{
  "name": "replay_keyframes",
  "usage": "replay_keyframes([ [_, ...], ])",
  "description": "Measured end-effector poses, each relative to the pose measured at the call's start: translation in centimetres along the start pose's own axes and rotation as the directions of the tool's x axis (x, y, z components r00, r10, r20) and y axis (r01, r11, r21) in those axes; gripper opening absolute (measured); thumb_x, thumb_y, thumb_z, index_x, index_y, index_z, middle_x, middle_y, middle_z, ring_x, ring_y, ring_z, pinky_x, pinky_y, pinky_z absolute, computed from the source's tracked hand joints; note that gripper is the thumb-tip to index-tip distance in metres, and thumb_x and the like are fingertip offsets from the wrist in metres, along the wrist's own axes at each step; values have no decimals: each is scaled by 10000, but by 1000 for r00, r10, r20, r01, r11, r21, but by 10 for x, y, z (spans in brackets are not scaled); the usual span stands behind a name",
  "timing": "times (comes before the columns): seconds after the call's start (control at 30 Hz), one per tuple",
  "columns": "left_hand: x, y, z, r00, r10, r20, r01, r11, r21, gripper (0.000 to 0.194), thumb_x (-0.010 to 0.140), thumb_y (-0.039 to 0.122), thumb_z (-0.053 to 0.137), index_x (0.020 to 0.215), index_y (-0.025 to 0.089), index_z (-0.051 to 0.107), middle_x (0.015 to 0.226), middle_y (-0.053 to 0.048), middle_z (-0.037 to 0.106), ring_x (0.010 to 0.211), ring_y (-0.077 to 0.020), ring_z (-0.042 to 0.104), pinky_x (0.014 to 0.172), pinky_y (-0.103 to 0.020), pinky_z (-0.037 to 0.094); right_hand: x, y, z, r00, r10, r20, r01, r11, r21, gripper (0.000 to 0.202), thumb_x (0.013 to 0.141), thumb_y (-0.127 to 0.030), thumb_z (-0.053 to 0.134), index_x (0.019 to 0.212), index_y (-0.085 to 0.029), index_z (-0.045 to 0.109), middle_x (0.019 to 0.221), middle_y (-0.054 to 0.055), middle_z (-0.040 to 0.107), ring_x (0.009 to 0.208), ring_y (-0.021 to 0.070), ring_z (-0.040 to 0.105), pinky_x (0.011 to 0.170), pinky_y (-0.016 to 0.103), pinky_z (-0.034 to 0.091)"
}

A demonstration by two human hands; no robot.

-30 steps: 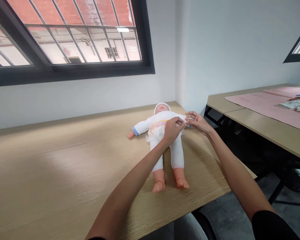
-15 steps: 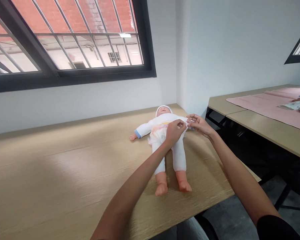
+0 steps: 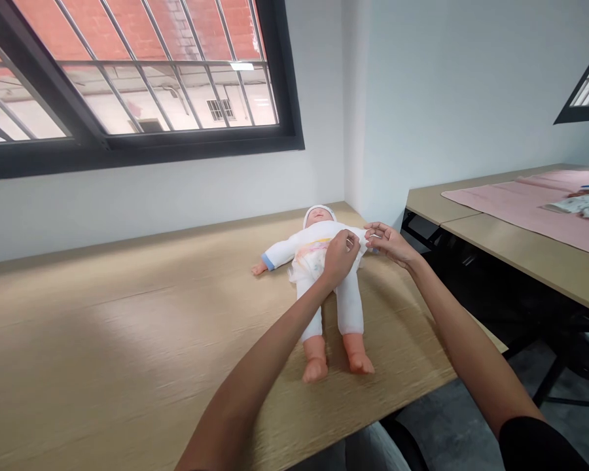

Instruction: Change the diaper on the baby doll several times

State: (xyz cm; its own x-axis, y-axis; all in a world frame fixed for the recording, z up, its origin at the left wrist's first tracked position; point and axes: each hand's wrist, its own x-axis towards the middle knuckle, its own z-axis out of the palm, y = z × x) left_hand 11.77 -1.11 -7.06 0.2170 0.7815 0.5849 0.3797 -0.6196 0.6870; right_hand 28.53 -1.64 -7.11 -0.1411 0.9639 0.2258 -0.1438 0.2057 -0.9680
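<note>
A baby doll [image 3: 351, 307] in white clothes and a white cap lies on its back on the wooden table [image 3: 127, 347], feet toward me. Around its waist, over the clothes, is a white diaper [image 3: 310, 260] with a coloured print. My left hand [image 3: 341, 256] is over the diaper's front, its fingers pinched at the diaper's side on the right; the exact spot held is partly hidden. Just beside it, my right hand [image 3: 389, 243] has its fingers curved and apart, near the doll's arm and the diaper's edge.
Behind the table is a wall with a barred, dark-framed window [image 3: 186, 140]. To the right, past a gap, another table [image 3: 525, 252] bears a pink mat [image 3: 510, 199] and some patterned cloth [image 3: 586, 204]. The near table edge runs close in front of me.
My left hand has shifted slightly left, away from my right hand. The right hand stays almost in place. The whole view has moved a little.
</note>
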Motion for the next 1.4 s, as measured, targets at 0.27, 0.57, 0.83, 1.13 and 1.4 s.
replay_keyframes([
  [0.27,0,6,-2,997,-67,-24,64,994,-94,150,845,144,431,710,207,419,660,29,526,645,-124,528,635,-247,404,3,7,-5,999,3,-46,-1,999,46,362,590,-179,727,928,-231,609,821,-41,550,633,69,518,598,219,448],
  [0.57,-3,19,-14,964,-86,253,84,996,18,293,821,190,384,531,190,430,554,17,519,589,-139,496,609,-264,373,0,2,-2,998,18,-64,-14,998,64,363,579,-115,657,923,-216,600,804,-57,542,601,49,505,555,189,421],
  [0.83,4,14,-25,973,8,231,-5,1000,-12,164,793,164,438,666,174,540,706,0,633,696,-144,566,684,-253,428,1,4,-3,999,9,-45,-6,997,75,327,618,-142,673,930,-210,602,804,-52,538,591,45,506,522,181,397],
  [1.13,-6,3,-18,964,82,255,-147,957,249,132,843,213,538,925,157,624,982,-74,664,953,-210,580,859,-328,447,0,2,-1,999,41,0,-41,987,153,388,601,-113,693,960,-229,604,802,-67,519,617,31,514,596,165,446],
  [1.4,-2,-2,-15,961,51,272,-114,969,221,84,801,236,624,780,190,557,873,-26,637,866,-192,570,790,-315,451,-1,3,2,1000,1,15,-2,996,84,389,590,-124,695,951,-231,599,777,-71,478,604,39,483,571,171,437],
])
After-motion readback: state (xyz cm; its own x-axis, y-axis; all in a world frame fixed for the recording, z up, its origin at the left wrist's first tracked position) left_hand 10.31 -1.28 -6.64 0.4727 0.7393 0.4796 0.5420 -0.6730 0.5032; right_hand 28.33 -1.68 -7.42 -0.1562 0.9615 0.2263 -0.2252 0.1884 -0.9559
